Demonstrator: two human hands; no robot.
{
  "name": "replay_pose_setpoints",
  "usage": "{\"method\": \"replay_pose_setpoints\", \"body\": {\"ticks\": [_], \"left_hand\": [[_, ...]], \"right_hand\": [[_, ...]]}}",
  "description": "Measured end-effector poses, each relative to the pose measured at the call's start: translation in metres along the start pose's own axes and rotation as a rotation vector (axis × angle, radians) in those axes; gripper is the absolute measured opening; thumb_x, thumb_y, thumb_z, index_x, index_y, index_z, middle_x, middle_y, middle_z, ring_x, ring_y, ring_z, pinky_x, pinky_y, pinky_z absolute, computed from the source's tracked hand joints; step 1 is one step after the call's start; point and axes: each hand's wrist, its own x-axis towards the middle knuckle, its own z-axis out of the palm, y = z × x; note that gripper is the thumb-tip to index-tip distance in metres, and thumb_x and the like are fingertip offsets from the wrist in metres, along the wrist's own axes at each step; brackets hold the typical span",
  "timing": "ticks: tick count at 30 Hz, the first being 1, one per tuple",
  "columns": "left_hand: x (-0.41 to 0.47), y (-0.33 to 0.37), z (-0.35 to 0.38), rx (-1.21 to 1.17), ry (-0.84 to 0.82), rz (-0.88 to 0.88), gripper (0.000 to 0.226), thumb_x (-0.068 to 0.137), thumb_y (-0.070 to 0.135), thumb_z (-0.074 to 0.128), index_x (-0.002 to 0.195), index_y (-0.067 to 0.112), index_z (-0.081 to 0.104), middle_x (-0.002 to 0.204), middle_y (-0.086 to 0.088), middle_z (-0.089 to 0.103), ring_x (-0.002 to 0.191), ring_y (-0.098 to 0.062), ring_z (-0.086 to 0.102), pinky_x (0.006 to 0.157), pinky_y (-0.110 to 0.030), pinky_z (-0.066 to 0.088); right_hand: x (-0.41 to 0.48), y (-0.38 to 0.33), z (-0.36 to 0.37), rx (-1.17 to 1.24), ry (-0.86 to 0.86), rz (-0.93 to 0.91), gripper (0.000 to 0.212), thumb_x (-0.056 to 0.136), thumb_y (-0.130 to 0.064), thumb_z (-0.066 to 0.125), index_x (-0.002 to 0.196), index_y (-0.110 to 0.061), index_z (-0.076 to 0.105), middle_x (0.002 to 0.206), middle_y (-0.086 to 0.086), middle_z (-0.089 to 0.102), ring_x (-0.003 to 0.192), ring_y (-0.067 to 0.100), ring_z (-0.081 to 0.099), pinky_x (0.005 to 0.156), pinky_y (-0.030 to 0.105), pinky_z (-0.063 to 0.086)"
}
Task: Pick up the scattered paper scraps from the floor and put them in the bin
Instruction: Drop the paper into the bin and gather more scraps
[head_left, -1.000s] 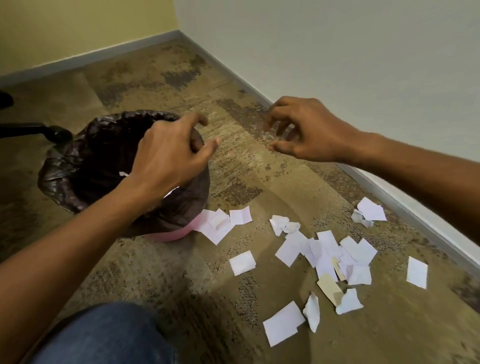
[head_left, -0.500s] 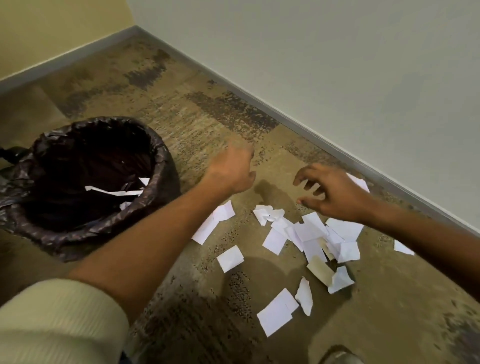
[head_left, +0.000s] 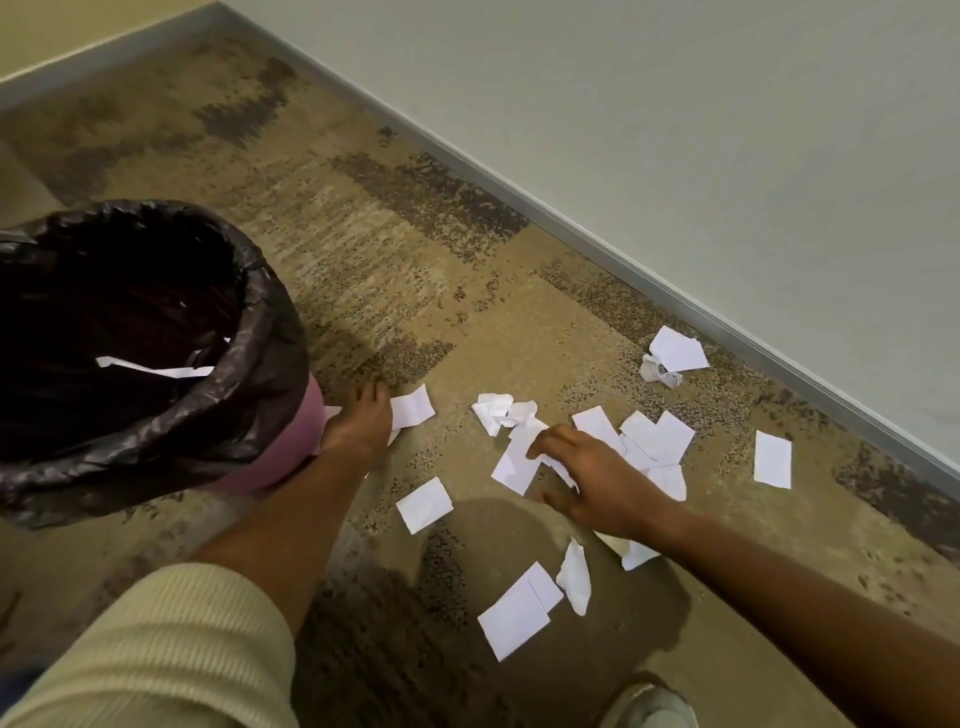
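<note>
The pink bin (head_left: 306, 415) with a black liner (head_left: 260, 322) stands at the left, with a few white scraps (head_left: 156, 370) inside. Several white paper scraps lie on the carpet: one (head_left: 423, 505) in the middle, a pile (head_left: 654, 441) to the right, and a larger piece (head_left: 514, 618) near me. My left hand (head_left: 358, 428) is down on the floor against the bin's base, its fingertips on a scrap (head_left: 413, 408); its fingers are hidden. My right hand (head_left: 597, 483) rests palm down over the pile, with its fingers spread on a scrap (head_left: 514, 462).
A grey wall with a baseboard (head_left: 597, 244) runs diagonally along the right. A crumpled scrap (head_left: 670, 358) and a flat one (head_left: 772, 460) lie close to it. The toe of a shoe (head_left: 649, 699) shows at the bottom edge. Patterned brown carpet (head_left: 363, 249) stretches behind the bin.
Both hands have dropped from above the bin down to the floor. The left one now sits by the bin's base and the right one on the pile. The view has tilted down.
</note>
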Motion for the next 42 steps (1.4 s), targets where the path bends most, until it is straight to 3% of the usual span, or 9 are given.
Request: {"method": "replay_pose_setpoints", "body": {"ticks": [5, 9, 12, 17, 20, 23, 26, 33, 42], "left_hand": [[0.004, 0.001, 0.000, -0.030, -0.002, 0.021, 0.067, 0.095, 0.019, 0.061, 0.148, -0.002, 0.026, 0.146, -0.016, 0.037, 0.134, -0.027, 0.045, 0.109, -0.033, 0.039], [0.011, -0.004, 0.000, -0.003, -0.060, 0.013, 0.051, 0.099, 0.013, 0.053, 0.146, 0.003, 0.034, 0.144, -0.013, 0.041, 0.135, -0.027, 0.043, 0.106, -0.032, 0.045], [0.018, -0.011, 0.007, 0.060, -0.081, 0.013, 0.058, 0.096, 0.016, 0.058, 0.147, 0.005, 0.033, 0.144, -0.013, 0.038, 0.134, -0.033, 0.040, 0.109, -0.040, 0.046], [0.022, -0.020, 0.000, -0.077, -0.149, -0.004, 0.065, 0.088, 0.002, 0.066, 0.145, 0.010, 0.033, 0.148, -0.014, 0.039, 0.136, -0.038, 0.045, 0.108, -0.049, 0.045], [0.021, -0.024, -0.001, -0.056, -0.150, 0.014, 0.062, 0.091, 0.010, 0.067, 0.145, 0.010, 0.036, 0.147, -0.011, 0.045, 0.137, -0.032, 0.047, 0.110, -0.041, 0.044], [0.022, -0.028, -0.003, -0.047, -0.126, 0.013, 0.039, 0.101, 0.013, 0.056, 0.140, 0.010, 0.052, 0.140, -0.010, 0.057, 0.130, -0.027, 0.057, 0.106, -0.033, 0.046], [0.023, -0.029, -0.008, -0.092, -0.103, 0.030, 0.038, 0.101, 0.008, 0.054, 0.139, 0.011, 0.057, 0.138, -0.011, 0.060, 0.127, -0.028, 0.060, 0.102, -0.032, 0.048], [0.024, -0.020, -0.035, -0.223, -0.079, 0.113, 0.034, 0.097, 0.003, 0.056, 0.128, 0.012, 0.068, 0.127, -0.015, 0.064, 0.115, -0.032, 0.064, 0.096, -0.038, 0.054], [0.031, 0.016, -0.087, -0.491, -0.003, 0.293, 0.038, 0.079, 0.020, 0.084, 0.115, 0.014, 0.075, 0.112, -0.006, 0.072, 0.102, -0.023, 0.065, 0.084, -0.027, 0.049]], "right_hand": [[-0.009, -0.003, 0.024, -0.070, -0.095, -0.023, 0.046, 0.093, -0.036, 0.067, 0.136, -0.026, 0.053, 0.144, -0.005, 0.049, 0.125, 0.017, 0.052, 0.103, 0.030, 0.049], [-0.011, -0.004, 0.033, -0.078, -0.110, -0.039, 0.047, 0.094, -0.036, 0.064, 0.138, -0.026, 0.052, 0.143, -0.005, 0.049, 0.125, 0.017, 0.052, 0.103, 0.027, 0.047], [-0.011, -0.005, 0.033, -0.085, -0.106, -0.041, 0.048, 0.095, -0.037, 0.063, 0.140, -0.025, 0.051, 0.145, -0.005, 0.049, 0.127, 0.017, 0.051, 0.104, 0.027, 0.046], [-0.012, -0.003, 0.036, -0.100, -0.101, -0.047, 0.051, 0.096, -0.036, 0.063, 0.143, -0.024, 0.049, 0.147, -0.002, 0.048, 0.129, 0.018, 0.050, 0.104, 0.028, 0.045], [-0.015, 0.000, 0.044, -0.122, -0.100, -0.072, 0.053, 0.095, -0.035, 0.064, 0.144, -0.020, 0.051, 0.147, 0.002, 0.052, 0.128, 0.021, 0.054, 0.103, 0.030, 0.049], [-0.019, 0.001, 0.051, -0.122, -0.101, -0.090, 0.048, 0.093, -0.032, 0.067, 0.138, -0.019, 0.058, 0.143, 0.003, 0.056, 0.124, 0.023, 0.059, 0.099, 0.031, 0.054], [-0.023, -0.001, 0.057, -0.096, -0.111, -0.061, 0.044, 0.095, -0.031, 0.063, 0.138, -0.022, 0.057, 0.147, -0.001, 0.051, 0.129, 0.019, 0.052, 0.104, 0.030, 0.050], [-0.036, 0.000, 0.082, -0.224, -0.146, -0.085, 0.045, 0.090, -0.040, 0.069, 0.131, -0.024, 0.061, 0.140, -0.002, 0.058, 0.128, 0.022, 0.055, 0.112, 0.043, 0.039], [-0.041, -0.004, 0.090, -0.257, -0.231, -0.045, 0.065, 0.089, -0.056, 0.064, 0.145, -0.029, 0.047, 0.151, -0.002, 0.048, 0.137, 0.022, 0.044, 0.117, 0.043, 0.034]]}}
